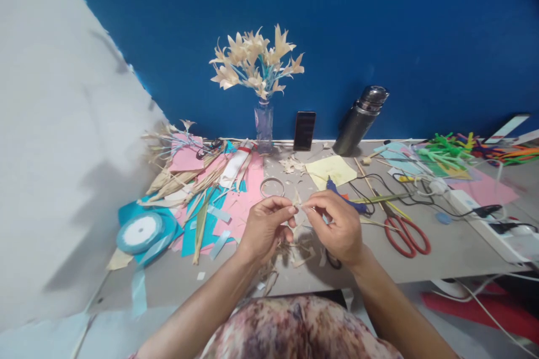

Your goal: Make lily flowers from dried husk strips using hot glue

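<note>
Over the front middle of the table, my left hand (268,228) pinches a small pale piece of dried husk (297,200) between thumb and fingertips. Fingertips of my right hand (337,225) close on the same piece from the other side, and the two hands almost meet. Much of the piece is hidden by the fingers. Beneath the hands lie husk scraps (304,255). Just beyond my right hand is a blue glue gun (357,205), partly covered by it. A roll of tape (272,180) lies beyond my left hand.
Husk flowers (252,59) stand in a glass vase (264,123) by the wall, beside a phone (304,130) and a leaning flask (360,123). Red-handled scissors (407,235) and a power strip (484,224) lie right. A blue ribbon spool (141,231) and pink paper (236,210) lie left.
</note>
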`<state>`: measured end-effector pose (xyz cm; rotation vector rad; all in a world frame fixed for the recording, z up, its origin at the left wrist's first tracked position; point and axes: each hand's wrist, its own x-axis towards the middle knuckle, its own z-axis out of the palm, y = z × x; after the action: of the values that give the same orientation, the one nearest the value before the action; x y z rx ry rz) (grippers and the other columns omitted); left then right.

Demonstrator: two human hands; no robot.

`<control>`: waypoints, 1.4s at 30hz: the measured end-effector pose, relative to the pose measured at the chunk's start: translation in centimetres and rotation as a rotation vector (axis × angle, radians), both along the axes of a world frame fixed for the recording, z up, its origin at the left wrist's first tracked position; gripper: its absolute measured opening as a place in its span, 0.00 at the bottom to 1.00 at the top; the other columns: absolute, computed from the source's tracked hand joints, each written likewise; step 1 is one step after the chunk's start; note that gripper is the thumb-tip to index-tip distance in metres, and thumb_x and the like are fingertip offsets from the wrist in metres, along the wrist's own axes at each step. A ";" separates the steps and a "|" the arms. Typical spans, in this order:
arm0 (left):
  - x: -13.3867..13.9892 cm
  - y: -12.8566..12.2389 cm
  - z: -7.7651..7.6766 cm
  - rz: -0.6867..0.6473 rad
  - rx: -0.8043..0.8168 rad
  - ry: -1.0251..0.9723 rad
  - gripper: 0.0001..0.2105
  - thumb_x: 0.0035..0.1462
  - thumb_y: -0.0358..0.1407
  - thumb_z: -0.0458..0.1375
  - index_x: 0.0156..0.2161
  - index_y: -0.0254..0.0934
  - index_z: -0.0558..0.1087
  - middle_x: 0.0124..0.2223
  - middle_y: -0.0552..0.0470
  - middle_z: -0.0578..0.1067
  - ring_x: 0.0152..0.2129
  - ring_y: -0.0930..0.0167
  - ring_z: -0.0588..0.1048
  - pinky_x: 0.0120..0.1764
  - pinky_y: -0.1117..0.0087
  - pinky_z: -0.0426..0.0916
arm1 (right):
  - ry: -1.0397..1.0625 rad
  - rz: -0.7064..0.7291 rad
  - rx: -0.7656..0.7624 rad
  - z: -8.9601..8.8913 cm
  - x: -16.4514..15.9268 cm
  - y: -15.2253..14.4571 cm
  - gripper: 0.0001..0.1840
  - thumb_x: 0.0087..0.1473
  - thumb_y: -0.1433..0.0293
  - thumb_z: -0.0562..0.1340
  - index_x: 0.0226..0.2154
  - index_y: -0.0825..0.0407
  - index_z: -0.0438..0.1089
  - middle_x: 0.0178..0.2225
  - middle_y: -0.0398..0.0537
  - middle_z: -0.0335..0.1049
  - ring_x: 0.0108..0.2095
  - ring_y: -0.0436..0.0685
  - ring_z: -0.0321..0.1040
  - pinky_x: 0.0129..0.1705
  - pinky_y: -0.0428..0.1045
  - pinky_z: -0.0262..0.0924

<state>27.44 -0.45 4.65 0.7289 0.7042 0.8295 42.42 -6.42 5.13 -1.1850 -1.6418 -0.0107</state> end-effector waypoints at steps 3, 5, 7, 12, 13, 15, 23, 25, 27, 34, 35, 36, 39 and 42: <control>-0.1 0.1 0.1 0.000 -0.006 0.001 0.14 0.38 0.32 0.74 0.30 0.31 0.75 0.21 0.56 0.73 0.15 0.76 0.70 0.14 0.77 0.68 | 0.138 0.003 -0.080 -0.2 0.0 -0.3 0.05 0.60 0.77 0.63 0.35 0.50 0.72 0.32 0.46 0.73 0.30 0.52 0.68 0.31 0.47 0.62; -0.2 0.1 0.1 -0.020 -0.036 -0.009 0.13 0.38 0.31 0.74 0.29 0.31 0.75 0.21 0.55 0.72 0.15 0.76 0.69 0.13 0.77 0.66 | 0.251 0.019 -0.165 -0.3 0.1 -0.4 0.04 0.59 0.75 0.64 0.33 0.50 0.72 0.34 0.47 0.73 0.32 0.53 0.69 0.31 0.47 0.62; -0.3 0.1 0.2 -0.047 -0.090 -0.044 0.12 0.39 0.30 0.72 0.29 0.31 0.74 0.22 0.54 0.73 0.15 0.77 0.67 0.13 0.78 0.65 | 0.339 0.038 -0.243 -0.4 0.2 -0.3 0.03 0.59 0.73 0.64 0.33 0.50 0.72 0.35 0.48 0.74 0.34 0.54 0.71 0.32 0.47 0.63; -0.5 0.4 0.2 -0.152 -0.226 -0.135 0.10 0.41 0.26 0.70 0.30 0.31 0.74 0.25 0.53 0.74 0.16 0.80 0.66 0.14 0.82 0.59 | 0.379 0.019 -0.321 -0.5 0.2 -0.2 0.04 0.59 0.70 0.64 0.32 0.50 0.73 0.33 0.47 0.75 0.32 0.54 0.71 0.31 0.47 0.64; -0.5 0.5 0.3 -0.170 -0.250 -0.144 0.10 0.41 0.26 0.70 0.29 0.30 0.74 0.26 0.53 0.73 0.16 0.81 0.65 0.14 0.83 0.58 | 0.367 0.007 -0.314 -0.4 0.1 -0.1 0.04 0.59 0.70 0.64 0.32 0.50 0.73 0.33 0.46 0.75 0.31 0.53 0.70 0.31 0.47 0.63; -0.6 0.6 0.3 -0.199 -0.298 -0.153 0.10 0.42 0.25 0.71 0.29 0.29 0.74 0.27 0.53 0.72 0.16 0.83 0.63 0.14 0.84 0.55 | 0.340 -0.016 -0.289 -0.5 0.1 -0.1 0.04 0.59 0.70 0.64 0.32 0.50 0.73 0.32 0.46 0.74 0.30 0.53 0.69 0.30 0.47 0.63; -0.6 0.7 0.1 -0.281 -0.398 -0.171 0.08 0.45 0.24 0.67 0.29 0.31 0.72 0.25 0.54 0.70 0.13 0.84 0.58 0.13 0.84 0.50 | 0.229 0.093 -0.213 -0.7 0.8 0.5 0.03 0.59 0.73 0.65 0.33 0.50 0.72 0.32 0.46 0.73 0.31 0.53 0.70 0.31 0.48 0.62; -0.6 0.7 0.1 -0.283 -0.401 -0.177 0.08 0.44 0.24 0.67 0.30 0.31 0.72 0.25 0.54 0.71 0.13 0.84 0.59 0.13 0.84 0.50 | 0.197 0.107 -0.185 -0.6 0.8 0.5 0.04 0.58 0.74 0.65 0.33 0.50 0.72 0.33 0.46 0.73 0.31 0.53 0.69 0.30 0.47 0.62; -0.6 0.5 0.1 -0.289 -0.405 -0.179 0.08 0.45 0.25 0.67 0.29 0.30 0.72 0.25 0.54 0.70 0.13 0.84 0.58 0.13 0.84 0.50 | 0.176 0.101 -0.164 -0.6 0.7 0.5 0.04 0.58 0.75 0.64 0.33 0.50 0.71 0.33 0.46 0.73 0.30 0.52 0.68 0.29 0.47 0.61; -0.5 0.1 0.2 -0.252 -0.367 -0.156 0.10 0.44 0.26 0.68 0.30 0.33 0.71 0.24 0.55 0.71 0.13 0.83 0.58 0.15 0.82 0.50 | 0.128 0.066 -0.132 -0.5 0.5 0.4 0.05 0.57 0.76 0.63 0.32 0.50 0.70 0.31 0.45 0.72 0.28 0.51 0.67 0.28 0.47 0.62; -0.5 0.1 0.2 -0.247 -0.360 -0.151 0.10 0.43 0.26 0.68 0.30 0.33 0.71 0.24 0.55 0.71 0.12 0.83 0.58 0.15 0.82 0.50 | 0.124 0.068 -0.131 -0.5 0.4 0.4 0.06 0.57 0.76 0.63 0.32 0.50 0.70 0.31 0.45 0.72 0.28 0.51 0.67 0.29 0.47 0.62; -0.5 0.1 0.3 -0.243 -0.354 -0.147 0.10 0.43 0.26 0.68 0.30 0.33 0.71 0.24 0.55 0.72 0.12 0.83 0.58 0.15 0.82 0.50 | 0.122 0.069 -0.130 -0.5 0.4 0.4 0.06 0.57 0.77 0.63 0.32 0.50 0.70 0.31 0.45 0.72 0.28 0.51 0.67 0.29 0.47 0.62; -0.5 0.0 0.3 -0.243 -0.341 -0.149 0.10 0.42 0.26 0.68 0.30 0.33 0.71 0.23 0.56 0.72 0.12 0.83 0.57 0.15 0.82 0.49 | 0.127 0.057 -0.133 -0.4 0.4 0.2 0.06 0.57 0.77 0.62 0.32 0.49 0.69 0.31 0.45 0.72 0.28 0.52 0.67 0.29 0.47 0.62; -0.5 0.0 0.4 -0.248 -0.343 -0.157 0.11 0.41 0.26 0.69 0.30 0.34 0.72 0.22 0.55 0.73 0.11 0.84 0.56 0.15 0.82 0.49 | 0.151 0.042 -0.162 -0.3 0.3 0.0 0.06 0.57 0.76 0.62 0.32 0.50 0.69 0.30 0.44 0.71 0.28 0.51 0.66 0.29 0.47 0.61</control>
<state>26.93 -0.44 5.02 0.4252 0.5814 0.5148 42.70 -6.45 4.78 -1.2416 -1.5560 0.2376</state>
